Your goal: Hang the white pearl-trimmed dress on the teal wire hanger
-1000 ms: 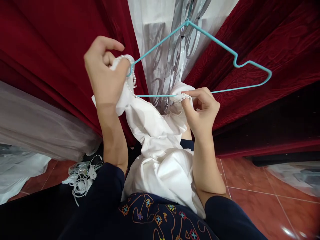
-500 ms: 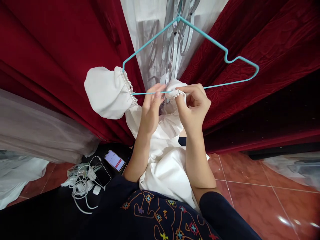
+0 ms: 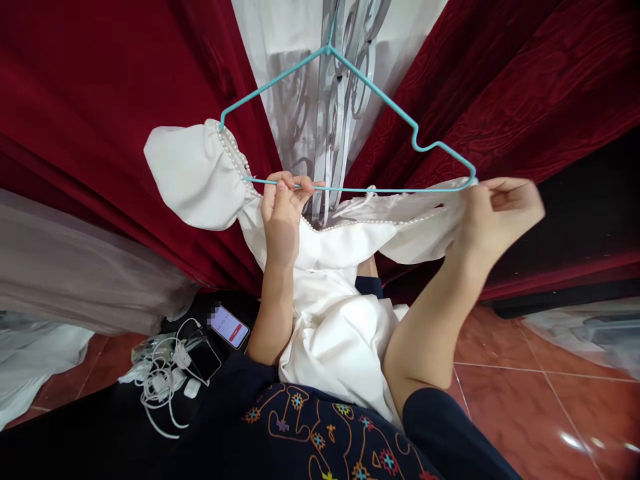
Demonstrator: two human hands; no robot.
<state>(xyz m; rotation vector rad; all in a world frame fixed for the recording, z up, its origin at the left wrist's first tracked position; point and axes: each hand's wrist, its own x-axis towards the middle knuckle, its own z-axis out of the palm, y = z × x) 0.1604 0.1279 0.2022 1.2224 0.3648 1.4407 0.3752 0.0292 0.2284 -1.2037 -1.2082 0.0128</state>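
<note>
A white dress (image 3: 330,327) with puff sleeves and a pearl-trimmed neckline lies across my lap and rises toward a turquoise hanger (image 3: 373,85). The dress's left puff sleeve (image 3: 187,177) hangs over the hanger's left end. My left hand (image 3: 284,207) is closed around the hanger's bottom bar, left of its middle. At the hanger's right end, my right hand (image 3: 500,213) pinches the edge of the other sleeve (image 3: 425,233), which is stretched out to the right below the bar. The fingertips of my right hand are partly hidden.
Red curtains (image 3: 100,87) hang on both sides of a grey metal scrollwork frame (image 3: 337,127). On a black surface to the left lie a lit phone (image 3: 229,327), a tangle of white cables (image 3: 160,387) and a dark-screened device (image 3: 204,360). Red tiles (image 3: 505,393) cover the floor.
My right hand has moved right, drawing the right sleeve out to the hanger's right end. My left hand has closed on the bottom bar, and the hanger has shifted left.
</note>
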